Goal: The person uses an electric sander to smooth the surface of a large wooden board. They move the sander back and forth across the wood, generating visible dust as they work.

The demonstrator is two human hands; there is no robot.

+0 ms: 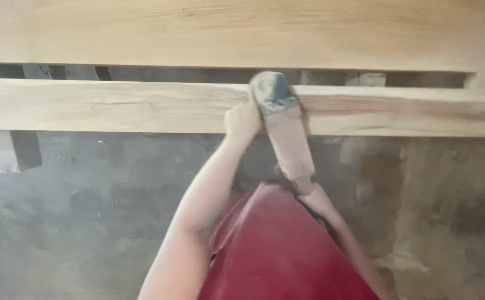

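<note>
A dusty, elongated hand-held power sander (288,141) lies across a long pale wooden plank (114,105), its blue-grey head (273,89) pressed on the plank's top. My left hand (241,120) grips the tool's side just behind the head, at the plank's near edge. My right hand (308,191) is closed around the rear end of the tool's body, closer to me. A red garment (275,250) covers my front below the hands.
A wider wooden slab (253,30) runs parallel beyond the plank, with a dark gap (170,73) between them. A wooden support block (14,150) stands under the plank at the left. Below lies a rough, stained concrete floor (86,211).
</note>
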